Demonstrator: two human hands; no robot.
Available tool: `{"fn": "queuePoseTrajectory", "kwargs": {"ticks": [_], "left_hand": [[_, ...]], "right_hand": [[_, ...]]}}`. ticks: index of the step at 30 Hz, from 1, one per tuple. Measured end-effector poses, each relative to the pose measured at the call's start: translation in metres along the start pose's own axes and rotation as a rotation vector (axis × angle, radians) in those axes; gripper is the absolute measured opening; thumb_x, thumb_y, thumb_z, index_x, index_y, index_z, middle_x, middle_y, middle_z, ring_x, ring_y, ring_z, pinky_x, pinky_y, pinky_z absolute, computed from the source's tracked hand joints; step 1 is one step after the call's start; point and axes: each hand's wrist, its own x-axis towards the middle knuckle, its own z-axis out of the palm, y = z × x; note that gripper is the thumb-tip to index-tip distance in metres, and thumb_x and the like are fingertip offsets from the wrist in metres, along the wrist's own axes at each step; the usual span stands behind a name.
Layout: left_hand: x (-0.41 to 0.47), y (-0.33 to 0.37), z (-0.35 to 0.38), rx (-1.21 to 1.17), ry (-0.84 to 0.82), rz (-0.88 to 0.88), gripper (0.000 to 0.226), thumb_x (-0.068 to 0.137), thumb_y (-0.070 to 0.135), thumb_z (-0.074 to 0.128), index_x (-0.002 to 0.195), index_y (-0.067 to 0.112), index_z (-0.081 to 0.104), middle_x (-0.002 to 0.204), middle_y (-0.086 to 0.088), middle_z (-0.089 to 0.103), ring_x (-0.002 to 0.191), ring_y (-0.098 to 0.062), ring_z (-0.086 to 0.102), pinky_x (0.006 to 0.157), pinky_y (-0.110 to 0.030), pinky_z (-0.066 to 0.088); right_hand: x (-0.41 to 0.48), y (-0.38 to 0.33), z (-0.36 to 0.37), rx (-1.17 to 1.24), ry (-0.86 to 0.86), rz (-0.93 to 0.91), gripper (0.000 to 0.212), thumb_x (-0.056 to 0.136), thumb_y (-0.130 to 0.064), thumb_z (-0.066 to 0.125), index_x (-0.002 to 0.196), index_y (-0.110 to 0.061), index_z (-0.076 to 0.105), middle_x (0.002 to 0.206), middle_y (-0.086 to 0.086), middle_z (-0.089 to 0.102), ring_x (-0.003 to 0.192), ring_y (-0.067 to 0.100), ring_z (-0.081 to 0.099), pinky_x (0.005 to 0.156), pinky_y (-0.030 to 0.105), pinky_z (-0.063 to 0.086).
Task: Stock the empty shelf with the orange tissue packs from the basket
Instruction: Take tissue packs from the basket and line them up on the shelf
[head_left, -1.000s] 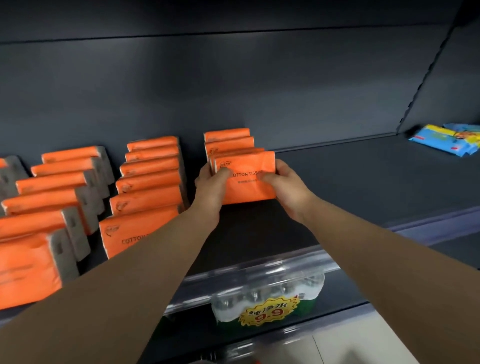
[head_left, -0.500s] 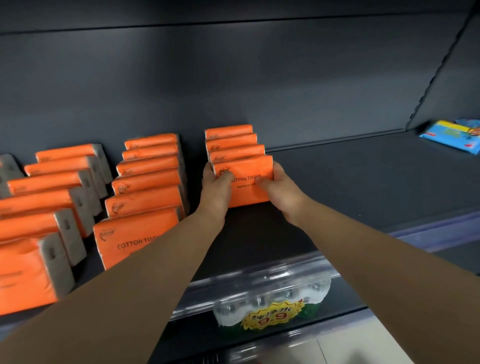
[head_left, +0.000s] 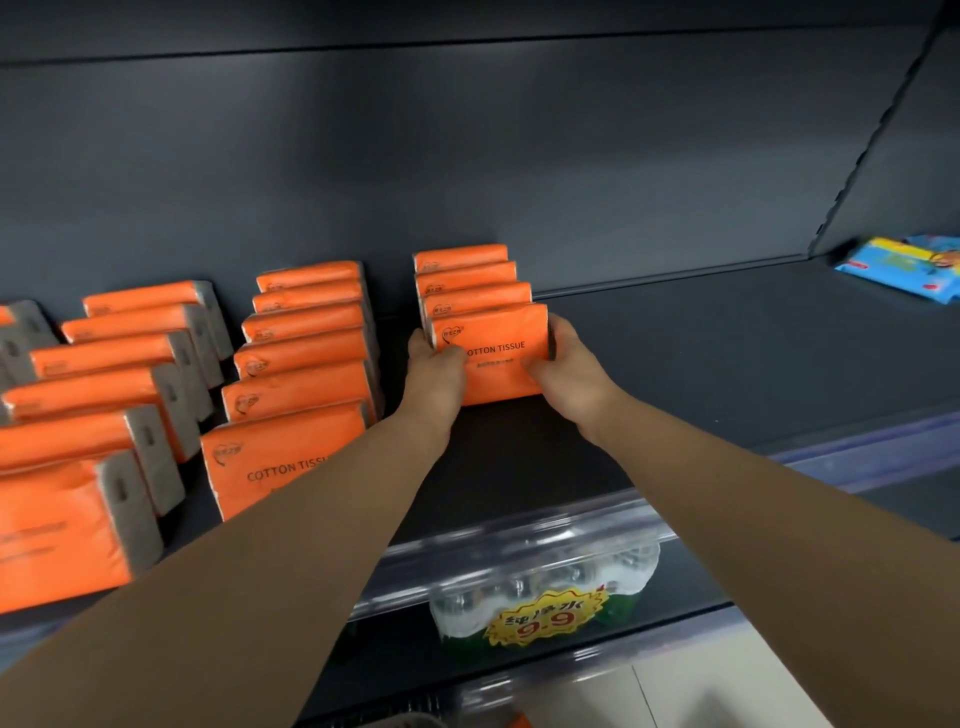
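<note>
An orange tissue pack (head_left: 498, 358) marked COTTON TISSUE stands upright on the dark shelf (head_left: 701, 353), at the front of a short row of orange packs (head_left: 465, 275). My left hand (head_left: 434, 371) grips its left edge and my right hand (head_left: 566, 369) grips its right edge. To the left stand a longer row of orange packs (head_left: 301, 358) and further rows (head_left: 104, 395) with grey end flaps. The basket is out of view.
Blue packets (head_left: 904, 267) lie at the shelf's far right. A clear plastic rail (head_left: 519, 551) runs along the shelf front. On the shelf below sits a shrink-wrapped pack of bottles (head_left: 545, 597) with a yellow 9.9 price tag.
Both hands have lowered the front pack from tilted against the row down onto the shelf. The view has shifted slightly.
</note>
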Motion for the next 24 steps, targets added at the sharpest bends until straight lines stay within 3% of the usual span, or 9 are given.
{"fn": "queuePoseTrajectory", "kwargs": {"ticks": [3,6,9,11,13,15,18,24], "left_hand": [[-0.004,0.011,0.000,0.098,0.007,0.055,0.028,0.094,0.006,0.037,0.116,0.023,0.044,0.109,-0.004,0.057,0.098,-0.018,0.055,0.083,-0.029,0.040],[-0.009,0.024,-0.001,0.209,0.021,0.134,0.034,0.093,0.004,0.037,0.123,0.019,0.044,0.116,-0.007,0.056,0.103,-0.021,0.054,0.084,-0.029,0.039],[-0.016,0.036,-0.003,0.309,0.010,0.177,0.047,0.089,0.003,0.039,0.135,0.010,0.041,0.130,-0.014,0.052,0.116,-0.029,0.053,0.098,-0.039,0.044],[-0.021,0.043,-0.004,0.387,-0.009,0.202,0.055,0.088,0.002,0.042,0.142,0.006,0.035,0.142,-0.019,0.044,0.131,-0.033,0.043,0.110,-0.045,0.036],[-0.028,0.050,-0.007,0.461,-0.013,0.222,0.059,0.088,0.004,0.044,0.146,0.003,0.030,0.148,-0.020,0.036,0.138,-0.033,0.034,0.113,-0.045,0.031],[-0.036,0.054,-0.011,0.553,-0.015,0.262,0.062,0.090,0.006,0.046,0.148,0.004,0.026,0.152,-0.019,0.028,0.143,-0.032,0.026,0.117,-0.043,0.025],[-0.046,0.060,-0.018,0.760,-0.022,0.355,0.068,0.093,0.011,0.046,0.153,0.007,0.015,0.161,-0.014,0.011,0.149,-0.026,0.006,0.121,-0.039,0.009],[-0.079,0.067,-0.040,1.062,0.033,0.484,0.069,0.093,0.019,0.049,0.153,0.015,0.016,0.162,-0.009,0.008,0.150,-0.024,0.000,0.122,-0.042,0.005]], "right_hand": [[-0.004,-0.006,-0.006,-0.068,0.026,-0.036,0.056,0.094,-0.008,0.048,0.145,-0.020,0.028,0.127,-0.001,0.051,0.105,0.010,0.048,0.084,0.023,0.038],[-0.010,-0.016,-0.011,-0.145,0.035,-0.043,0.070,0.093,-0.011,0.051,0.152,-0.017,0.013,0.156,0.003,0.024,0.140,0.019,0.029,0.109,0.029,0.029],[-0.015,-0.027,-0.014,-0.213,0.053,-0.088,0.069,0.092,-0.009,0.051,0.151,-0.015,0.014,0.156,0.005,0.020,0.142,0.018,0.022,0.099,0.012,0.021],[-0.019,-0.035,-0.015,-0.288,0.046,-0.131,0.069,0.092,-0.009,0.052,0.150,-0.011,0.015,0.157,0.008,0.018,0.144,0.019,0.015,0.098,0.008,0.015],[-0.024,-0.043,-0.015,-0.360,0.026,-0.153,0.074,0.093,-0.013,0.052,0.152,-0.012,0.007,0.161,0.005,0.006,0.148,0.017,0.000,0.116,0.023,0.006],[-0.029,-0.050,-0.015,-0.436,0.033,-0.179,0.075,0.093,-0.017,0.052,0.153,-0.015,0.005,0.161,0.003,0.001,0.148,0.016,-0.006,0.120,0.034,0.003],[-0.041,-0.060,-0.015,-0.577,0.074,-0.231,0.074,0.093,-0.023,0.052,0.153,-0.018,0.009,0.161,0.003,0.004,0.148,0.018,-0.001,0.121,0.039,0.005],[-0.073,-0.073,-0.008,-0.815,0.127,-0.276,0.073,0.091,-0.031,0.051,0.152,-0.021,0.013,0.161,0.003,0.005,0.148,0.019,0.001,0.119,0.042,0.004]]}}
